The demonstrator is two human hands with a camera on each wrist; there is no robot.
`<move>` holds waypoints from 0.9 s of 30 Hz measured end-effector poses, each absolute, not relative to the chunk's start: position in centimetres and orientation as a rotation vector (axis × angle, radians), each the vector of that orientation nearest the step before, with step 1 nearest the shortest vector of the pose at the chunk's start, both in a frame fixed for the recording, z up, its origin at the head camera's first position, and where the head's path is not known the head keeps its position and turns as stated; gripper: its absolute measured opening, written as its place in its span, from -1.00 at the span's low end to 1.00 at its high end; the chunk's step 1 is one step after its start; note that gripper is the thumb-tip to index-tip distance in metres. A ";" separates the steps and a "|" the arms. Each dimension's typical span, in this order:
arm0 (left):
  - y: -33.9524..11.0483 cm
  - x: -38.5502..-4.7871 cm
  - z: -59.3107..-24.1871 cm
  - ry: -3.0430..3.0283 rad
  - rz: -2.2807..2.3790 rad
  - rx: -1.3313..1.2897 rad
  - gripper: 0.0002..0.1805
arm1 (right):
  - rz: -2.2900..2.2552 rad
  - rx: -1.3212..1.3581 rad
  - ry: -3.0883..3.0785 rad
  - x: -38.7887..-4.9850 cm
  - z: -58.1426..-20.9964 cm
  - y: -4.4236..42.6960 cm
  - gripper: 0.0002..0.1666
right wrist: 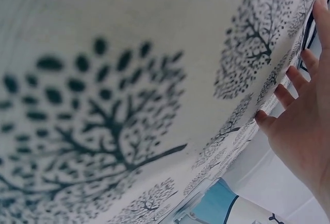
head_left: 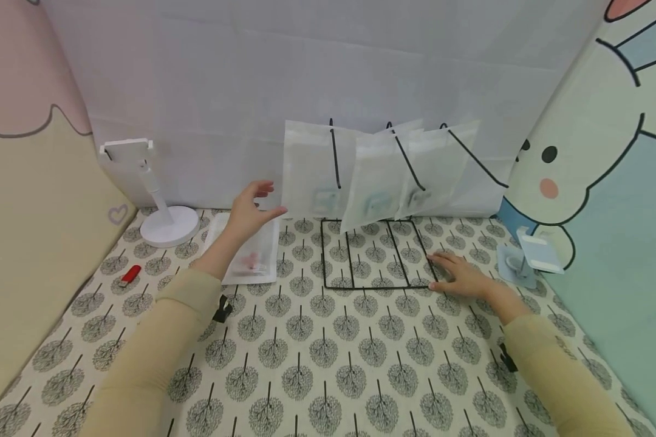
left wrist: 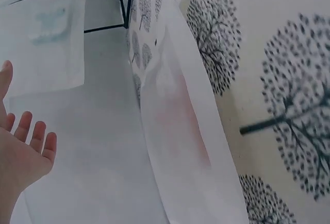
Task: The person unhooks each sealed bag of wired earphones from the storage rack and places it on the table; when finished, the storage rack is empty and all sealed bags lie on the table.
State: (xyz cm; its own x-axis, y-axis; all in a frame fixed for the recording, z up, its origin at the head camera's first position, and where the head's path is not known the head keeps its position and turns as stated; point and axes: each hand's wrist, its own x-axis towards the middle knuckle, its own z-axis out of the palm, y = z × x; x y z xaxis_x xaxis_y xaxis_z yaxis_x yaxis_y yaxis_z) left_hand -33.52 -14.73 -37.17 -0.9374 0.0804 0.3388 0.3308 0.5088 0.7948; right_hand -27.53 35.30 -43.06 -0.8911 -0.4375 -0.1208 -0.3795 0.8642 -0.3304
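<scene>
Three white translucent zip bags hang on the hooks of a black wire rack point(head_left: 379, 287). Left to right they are a first bag point(head_left: 306, 161), a middle bag point(head_left: 369, 182) and a right bag point(head_left: 443, 161), each with a small bluish or dark item showing faintly inside. My left hand point(head_left: 248, 212) hovers beside the first bag, thumb and fingers spread, holding nothing. Beneath that arm a bag with a red item point(head_left: 262, 258) lies flat on the table. At the rack base's right side my right hand point(head_left: 461, 278) touches the wire with its fingers extended.
A white phone stand point(head_left: 169, 226) stands at the back left, and a smaller white stand point(head_left: 519, 267) at the right. One small red object point(head_left: 132, 274) lies on the left of the tree-patterned cloth point(head_left: 328, 358). A white curtain point(head_left: 208, 109) closes the back.
</scene>
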 end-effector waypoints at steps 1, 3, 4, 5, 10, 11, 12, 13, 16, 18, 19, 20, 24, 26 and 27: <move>-14.3 -33.6 -37.1 -2.472 -1.421 -0.353 -0.20 | -0.445 -0.627 2.842 -27.5 -43.0 35.3 -0.03; -13.7 -33.8 -37.2 -2.449 -1.445 -0.361 -0.23 | -0.437 -0.619 2.835 -27.6 -42.9 35.2 -0.02; -13.4 -33.9 -37.2 -2.444 -1.451 -0.358 -0.24 | -0.432 -0.616 2.832 -27.6 -42.9 35.1 -0.01; -13.1 -33.9 -37.2 -2.446 -1.452 -0.359 -0.25 | -0.424 -0.616 2.832 -27.6 -42.9 35.1 -0.01; -12.4 -34.4 -37.5 -2.421 -1.477 -0.352 -0.30 | -0.408 -0.624 2.845 -27.6 -42.9 34.9 -0.01; -12.3 -34.6 -37.6 -2.409 -1.489 -0.348 -0.32 | -0.412 -0.626 2.845 -27.7 -42.9 34.9 -0.01; -12.2 -34.6 -37.7 -2.392 -1.506 -0.343 -0.34 | -0.413 -0.630 2.846 -27.7 -42.9 35.0 -0.01; -12.1 -34.7 -37.8 -2.376 -1.521 -0.337 -0.36 | -0.417 -0.635 2.845 -27.7 -42.9 35.0 -0.01; -11.8 -35.0 -37.9 -2.335 -1.542 -0.316 -0.47 | -0.423 -0.647 2.847 -27.8 -43.0 35.1 -0.03; -11.6 -35.1 -38.0 -2.323 -1.543 -0.297 -0.55 | -0.426 -0.653 2.849 -27.9 -43.1 35.3 -0.04; -11.4 -35.2 -38.1 -2.320 -1.547 -0.285 -0.59 | -0.431 -0.653 2.849 -27.9 -43.1 35.4 -0.04; -11.3 -35.3 -38.1 -2.320 -1.550 -0.276 -0.62 | -0.434 -0.652 2.849 -27.9 -43.1 35.4 -0.04; -10.8 -35.2 -38.2 -2.307 -1.571 -0.269 -0.67 | -0.447 -0.650 2.848 -27.9 -43.2 35.5 -0.04; -10.7 -35.0 -38.3 -2.291 -1.574 -0.287 -0.68 | -0.449 -0.648 2.848 -27.9 -43.2 35.6 -0.04; -10.7 -34.9 -38.3 -2.282 -1.576 -0.299 -0.69 | -0.450 -0.647 2.849 -27.9 -43.2 35.6 -0.04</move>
State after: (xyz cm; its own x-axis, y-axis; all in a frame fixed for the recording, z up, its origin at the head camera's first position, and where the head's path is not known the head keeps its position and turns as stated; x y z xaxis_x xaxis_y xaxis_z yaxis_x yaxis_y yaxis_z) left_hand -34.93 -10.66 -38.26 -0.9162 -0.0254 0.3998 0.3650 0.3588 0.8591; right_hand -27.86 35.59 -43.23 -0.8881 -0.4460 -0.1115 -0.3899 0.8592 -0.3312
